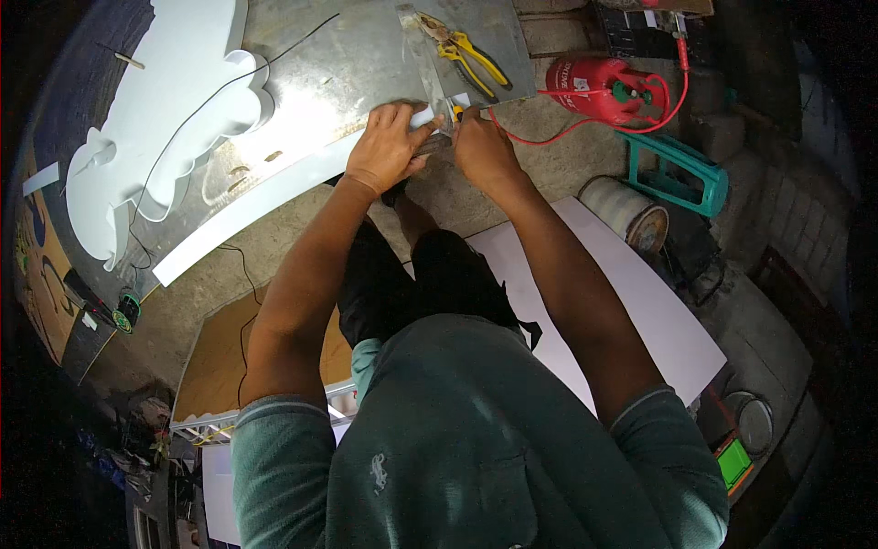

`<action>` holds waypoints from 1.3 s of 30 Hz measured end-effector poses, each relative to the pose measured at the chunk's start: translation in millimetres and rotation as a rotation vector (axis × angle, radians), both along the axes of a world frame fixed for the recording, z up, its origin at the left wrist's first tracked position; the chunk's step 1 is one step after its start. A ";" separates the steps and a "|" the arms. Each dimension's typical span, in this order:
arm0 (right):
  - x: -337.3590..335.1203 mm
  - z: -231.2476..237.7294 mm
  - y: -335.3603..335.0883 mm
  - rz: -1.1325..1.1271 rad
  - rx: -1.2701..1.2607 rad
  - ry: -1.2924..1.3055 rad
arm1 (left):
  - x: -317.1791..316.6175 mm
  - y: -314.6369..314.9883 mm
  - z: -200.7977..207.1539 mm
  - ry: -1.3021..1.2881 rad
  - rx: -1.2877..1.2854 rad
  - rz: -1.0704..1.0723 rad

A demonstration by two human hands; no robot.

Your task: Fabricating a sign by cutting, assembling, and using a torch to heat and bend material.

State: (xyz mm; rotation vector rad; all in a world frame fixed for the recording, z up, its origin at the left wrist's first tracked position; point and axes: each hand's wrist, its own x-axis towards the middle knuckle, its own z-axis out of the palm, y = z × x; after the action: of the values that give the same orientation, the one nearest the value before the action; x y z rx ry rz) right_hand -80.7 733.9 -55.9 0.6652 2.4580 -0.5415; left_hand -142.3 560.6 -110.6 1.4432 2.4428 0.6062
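At the left, the white scalloped cut-out (183,64) rests on the grey worktop (366,64); no writing is discernible on it. To its right, the white strip (247,206) runs along the near edge of the worktop to your left hand (391,145), which grips its far end between thumb and fingers. Treat the strip as light, thin and springy; its smooth face may slip, and a sharp bend could crease it. Hold it close to this end, flat under the fingers, and support the long free length. The yellow-and-black pliers (451,48) lie beyond your hands. Your right hand (487,151) is closed around a small tool with a yellow part (457,112), mostly hidden. Farther right, the red cylinder (590,76) carries pale printed lettering.
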 end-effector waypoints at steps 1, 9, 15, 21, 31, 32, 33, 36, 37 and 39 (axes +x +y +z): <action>0.0 -0.8 -0.3 0.002 -0.001 -0.001 | 0.0 -0.2 0.4 0.000 0.005 -0.002; -0.3 -0.1 0.3 0.053 -0.029 0.044 | 1.4 0.5 -2.5 -0.017 -0.007 -0.005; 42.4 -17.0 -4.0 0.012 -0.041 0.066 | 1.9 0.4 -2.1 -0.003 0.034 0.011; 109.0 7.5 -11.0 -0.043 -0.070 -0.175 | -0.3 2.6 1.9 -0.028 0.018 0.038; -91.4 18.3 34.8 0.044 -0.061 0.587 | 1.6 -3.0 16.2 -0.063 0.120 0.088; -114.1 12.2 38.1 0.030 -0.110 0.580 | 2.8 -4.9 17.6 -0.063 0.078 0.105; -134.7 6.0 40.9 0.006 -0.147 0.564 | 4.4 -6.5 19.1 -0.031 0.083 0.122; -180.5 -14.1 46.4 0.045 -0.098 0.593 | 9.4 -12.0 24.2 -0.014 0.031 0.184; -189.9 -20.4 49.3 0.068 -0.110 0.634 | 11.5 -13.8 26.3 0.010 0.092 0.211; -206.1 -30.6 56.5 0.036 -0.215 0.497 | 14.9 -17.4 31.1 -0.048 0.106 0.249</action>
State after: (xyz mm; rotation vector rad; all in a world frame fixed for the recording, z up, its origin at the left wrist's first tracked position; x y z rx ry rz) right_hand -286.9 790.4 -86.6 0.4347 2.7960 -1.0444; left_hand -127.4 543.2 -79.4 1.1523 2.6078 0.8228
